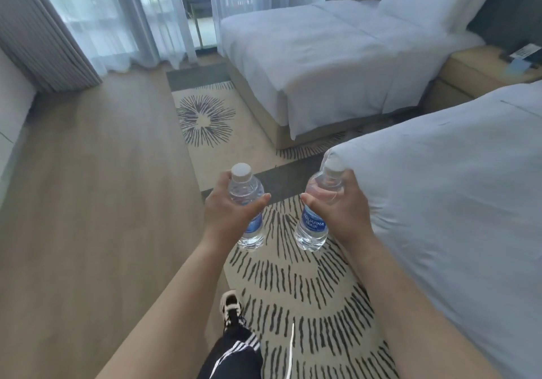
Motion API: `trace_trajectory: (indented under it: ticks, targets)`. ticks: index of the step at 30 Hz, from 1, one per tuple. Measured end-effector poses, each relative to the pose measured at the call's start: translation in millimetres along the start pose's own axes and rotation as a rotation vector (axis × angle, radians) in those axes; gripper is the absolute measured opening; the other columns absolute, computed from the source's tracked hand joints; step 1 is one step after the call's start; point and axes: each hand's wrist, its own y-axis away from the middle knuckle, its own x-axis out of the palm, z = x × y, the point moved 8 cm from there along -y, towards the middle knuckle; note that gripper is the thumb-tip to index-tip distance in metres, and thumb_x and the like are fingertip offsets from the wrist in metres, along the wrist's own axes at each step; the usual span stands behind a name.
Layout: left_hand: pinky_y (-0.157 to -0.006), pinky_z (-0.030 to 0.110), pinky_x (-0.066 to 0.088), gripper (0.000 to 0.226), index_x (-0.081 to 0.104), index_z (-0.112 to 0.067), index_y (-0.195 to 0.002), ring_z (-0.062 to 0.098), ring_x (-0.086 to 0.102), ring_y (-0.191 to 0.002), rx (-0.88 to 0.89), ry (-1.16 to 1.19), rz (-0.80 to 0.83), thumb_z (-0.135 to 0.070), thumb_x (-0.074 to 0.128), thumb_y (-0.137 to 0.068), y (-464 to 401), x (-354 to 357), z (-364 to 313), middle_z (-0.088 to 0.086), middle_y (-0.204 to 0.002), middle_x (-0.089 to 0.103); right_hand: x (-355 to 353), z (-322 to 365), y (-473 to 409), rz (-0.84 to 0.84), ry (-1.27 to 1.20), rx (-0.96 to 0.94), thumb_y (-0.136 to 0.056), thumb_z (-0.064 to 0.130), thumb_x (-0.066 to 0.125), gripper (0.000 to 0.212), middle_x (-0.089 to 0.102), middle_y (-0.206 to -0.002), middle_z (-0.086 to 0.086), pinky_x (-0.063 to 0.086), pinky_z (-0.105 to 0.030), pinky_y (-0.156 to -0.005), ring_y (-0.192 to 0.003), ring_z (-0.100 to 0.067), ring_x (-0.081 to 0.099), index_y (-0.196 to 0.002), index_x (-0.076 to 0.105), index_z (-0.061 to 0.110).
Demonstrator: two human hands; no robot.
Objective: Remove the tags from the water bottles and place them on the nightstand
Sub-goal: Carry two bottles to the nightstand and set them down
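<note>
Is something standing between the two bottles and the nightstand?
Yes. The near bed's corner lies between the bottles and the nightstand; the open path is the carpeted aisle between both beds.

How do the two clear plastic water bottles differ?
The left hand's clear plastic bottle has its blue label mostly hidden behind the thumb; the right hand's bottle shows its blue label openly. The left cap stands out against the rug; the right cap overlaps the white bedding. Both are upright, capped and gripped.
</note>
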Motion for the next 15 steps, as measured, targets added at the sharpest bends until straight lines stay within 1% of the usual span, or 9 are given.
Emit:
trace_trajectory:
  ticks: [3,5,6,9,10,11,13,15]
  targets:
    - [-0.085,0.044,0.056,0.05,0.057,-0.028,-0.104,0.014,0.069,-0.087,0.01,0.007,0.021,-0.033,0.087,-0.065,-80.3,9.9,11.0,-0.007,-0.095,0.07,30.0,-7.7,-67.4,-0.031,-0.001,-0.003,-0.065,0.041,0.083,0.057,0.065,-0.099,0.009,0.055,-0.039,-0.081,-0.089,-0.012,0.065,-0.108,0.048,0.029]
    - [-0.084,0.042,0.056,0.049,0.056,-0.029,-0.103,0.014,0.069,-0.087,0.04,-0.012,0.053,-0.033,0.087,-0.065,-136.2,16.2,16.1,-0.006,-0.095,0.07,50.8,-12.4,-113.7,-0.06,-0.005,0.014,-0.065,0.038,0.083,0.056,0.064,-0.097,0.011,0.054,-0.033,-0.078,-0.087,-0.008,0.065,-0.108,0.048,0.028]
    - [-0.082,0.041,0.056,0.049,0.055,-0.031,-0.103,0.014,0.069,-0.086,0.052,-0.018,0.08,-0.034,0.087,-0.065,-164.2,19.9,17.8,-0.007,-0.095,0.069,61.4,-13.8,-137.1,-0.073,-0.014,0.028,-0.066,0.036,0.084,0.056,0.064,-0.096,0.012,0.053,-0.029,-0.076,-0.086,-0.003,0.064,-0.109,0.048,0.027]
    - [-0.077,0.031,0.053,0.051,0.052,-0.037,-0.103,0.012,0.068,-0.086,0.08,-0.028,0.154,-0.036,0.086,-0.065,-244.5,30.6,17.8,-0.011,-0.095,0.068,89.9,-12.3,-205.6,-0.103,-0.043,0.063,-0.068,0.031,0.084,0.055,0.064,-0.095,0.015,0.046,-0.008,-0.068,-0.084,0.012,0.061,-0.11,0.048,0.027]
    - [-0.077,0.031,0.053,0.051,0.052,-0.038,-0.103,0.011,0.068,-0.086,0.089,-0.03,0.173,-0.036,0.086,-0.065,-269.4,34.3,16.6,-0.012,-0.095,0.068,96.7,-11.5,-226.6,-0.122,-0.055,0.074,-0.068,0.03,0.084,0.055,0.064,-0.095,0.015,0.045,-0.004,-0.065,-0.083,0.016,0.06,-0.109,0.048,0.027]
    - [-0.078,0.033,0.054,0.051,0.052,-0.04,-0.102,0.012,0.068,-0.086,0.1,-0.029,0.193,-0.036,0.086,-0.064,-293.3,38.5,14.7,-0.012,-0.095,0.068,101.6,-10.5,-246.5,-0.147,-0.066,0.08,-0.068,0.029,0.084,0.054,0.064,-0.095,0.015,0.044,-0.001,-0.064,-0.083,0.017,0.059,-0.108,0.048,0.027]
    - [-0.082,0.04,0.055,0.049,0.051,-0.043,-0.1,0.014,0.068,-0.087,0.119,-0.033,0.23,-0.038,0.085,-0.065,-337.7,48.8,11.4,-0.011,-0.096,0.068,108.7,-10.5,-282.7,-0.186,-0.059,0.096,-0.068,0.032,0.084,0.054,0.063,-0.097,0.017,0.044,0.0,-0.064,-0.085,0.016,0.059,-0.107,0.046,0.032]
    - [-0.083,0.042,0.055,0.05,0.052,-0.041,-0.101,0.013,0.068,-0.087,0.128,-0.031,0.262,-0.039,0.085,-0.065,-377.2,62.1,10.5,-0.011,-0.095,0.068,112.6,-14.8,-314.0,-0.214,-0.061,0.125,-0.068,0.035,0.083,0.054,0.063,-0.1,0.017,0.049,-0.007,-0.069,-0.089,0.009,0.062,-0.107,0.046,0.036]
